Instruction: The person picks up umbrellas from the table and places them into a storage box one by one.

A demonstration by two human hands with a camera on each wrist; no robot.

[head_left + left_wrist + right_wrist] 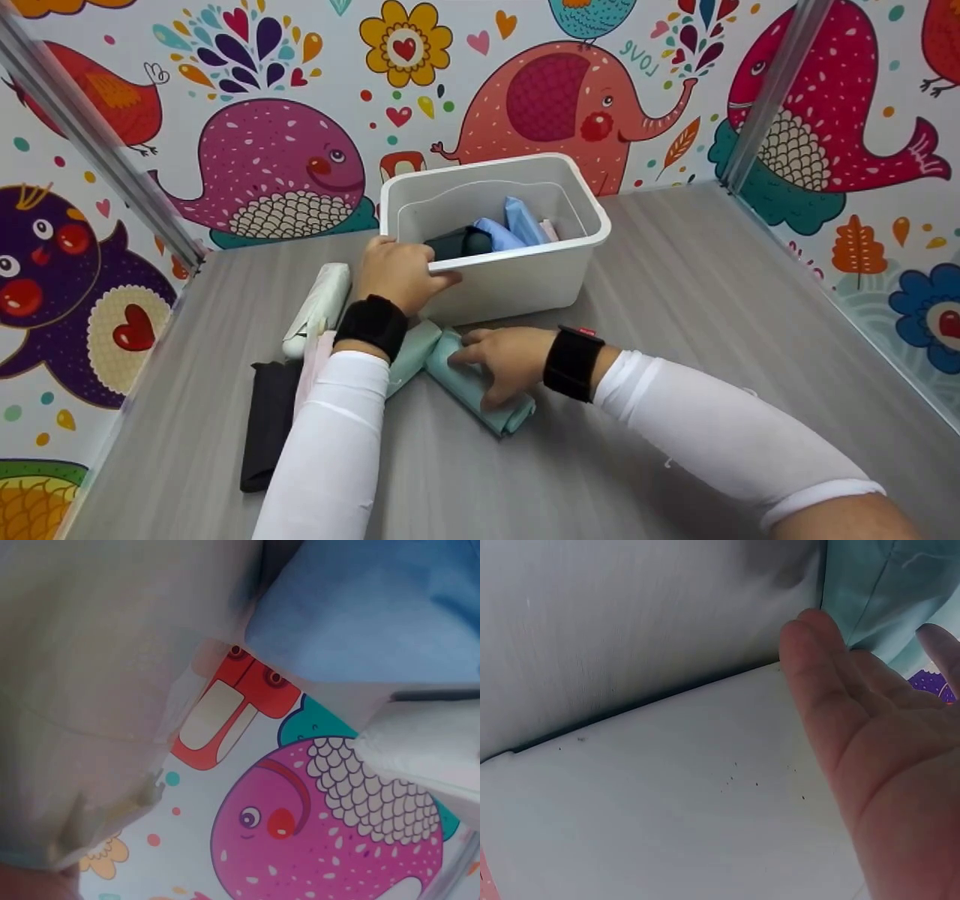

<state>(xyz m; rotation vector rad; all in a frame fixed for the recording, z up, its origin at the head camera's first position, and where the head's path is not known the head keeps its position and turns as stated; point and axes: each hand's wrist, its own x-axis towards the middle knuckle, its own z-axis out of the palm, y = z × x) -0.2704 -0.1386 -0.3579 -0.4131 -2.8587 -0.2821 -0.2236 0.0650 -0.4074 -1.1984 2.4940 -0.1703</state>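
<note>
At the front left corner of a white plastic bin (510, 281), my left hand (397, 274) grips the rim, thumb over the front wall. My right hand (510, 364) lies over a teal folded umbrella (469, 386) in front of the bin, fingers on one side and thumb on the other. Its fingertips (802, 634) reach the teal fabric in the right wrist view, fairly straight. A mint green umbrella (412, 352) touches the teal one, partly behind my left wrist. Inside the bin lie blue umbrellas (525, 221) and a dark green one (454, 244).
Left of my left arm lie a white folded umbrella (319, 307), a black one (270, 427) and a pink one (315, 360) partly covered by the arm. Cartoon-printed walls (427, 135) with metal corner strips enclose the grey wood-grain tabletop (660, 285).
</note>
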